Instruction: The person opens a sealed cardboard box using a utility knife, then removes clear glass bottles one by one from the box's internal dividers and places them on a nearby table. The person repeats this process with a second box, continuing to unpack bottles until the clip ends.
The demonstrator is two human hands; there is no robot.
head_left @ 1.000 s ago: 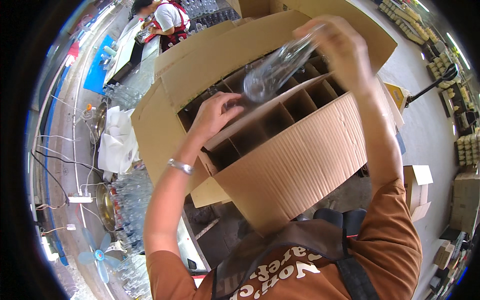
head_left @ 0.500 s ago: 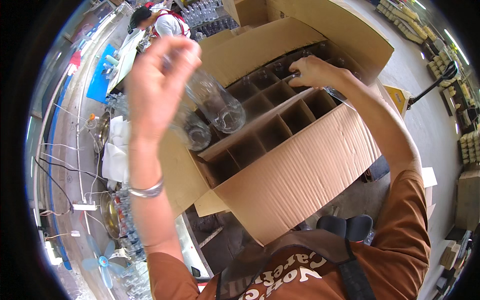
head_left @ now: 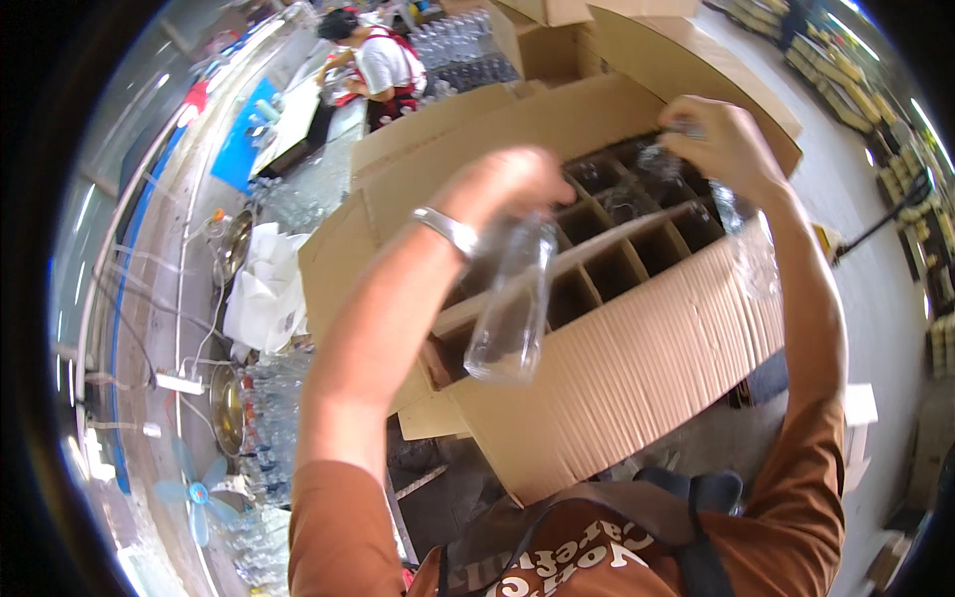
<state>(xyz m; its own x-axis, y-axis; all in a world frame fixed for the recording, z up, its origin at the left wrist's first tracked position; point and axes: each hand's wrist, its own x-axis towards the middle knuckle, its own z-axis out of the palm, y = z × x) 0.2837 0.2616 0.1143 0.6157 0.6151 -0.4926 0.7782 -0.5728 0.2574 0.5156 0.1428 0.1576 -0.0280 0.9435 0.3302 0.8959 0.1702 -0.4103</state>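
Observation:
My left hand [head_left: 519, 185], blurred by motion, closes round the neck end of a clear glass bottle [head_left: 509, 308]. That bottle hangs tilted over the near row of compartments in a cardboard box [head_left: 617, 368]. My right hand [head_left: 718, 141] is above the box's far right part, its fingers closed at a bottle neck. A clear glass bottle [head_left: 752, 244] hangs below this hand, beside the wrist. Under its fingertips, more clear glass [head_left: 657, 167] shows in a compartment; whether I grip that one too I cannot tell. Cardboard dividers [head_left: 609, 274] split the box, and several near compartments hold nothing visible.
The box's flaps stand folded outward. Many clear bottles [head_left: 274, 398] crowd the bench at left, near white cloth or paper [head_left: 267, 284] and a blue fan [head_left: 199, 495]. A co-worker [head_left: 383, 65] stands at the far left. Stocked shelves [head_left: 846, 85] line the right.
My left hand has swung right and over the box with its glass. My right hand has risen from the compartments, a bottle hanging below it. The view has shifted too.

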